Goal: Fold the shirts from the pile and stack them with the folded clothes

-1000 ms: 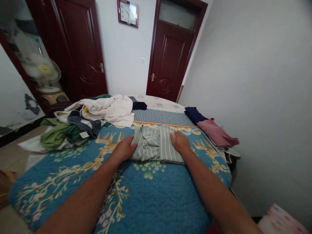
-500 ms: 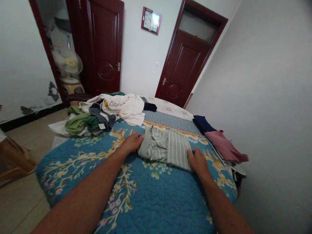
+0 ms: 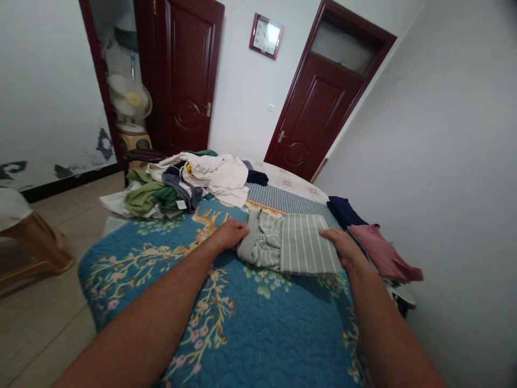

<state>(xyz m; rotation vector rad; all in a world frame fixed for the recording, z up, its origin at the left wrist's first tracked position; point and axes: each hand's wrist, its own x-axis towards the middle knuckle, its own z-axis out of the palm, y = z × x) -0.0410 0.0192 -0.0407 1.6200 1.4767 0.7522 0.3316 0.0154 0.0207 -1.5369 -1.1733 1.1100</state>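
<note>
– Blue floral quilt (image 3: 258, 328) is covering the surface, w/ a dark red door (image 3: 317, 108) standing in the bkgd. What are the hands doing, & where?

– Both are handling the striped cloth (image 3: 309, 245), which is lying mid-quilt: L hand (image 3: 231, 235) is pinching its bunched L edge; R hand (image 3: 345, 249) is gripping its flatter R part, exact thumb pos. being unclear

– And nearby?

– A mixed clothes heap (image 3: 218, 175) is lying farther L; pink cloth (image 3: 382, 252) & navy cloth (image 3: 345, 212) are resting R
</note>
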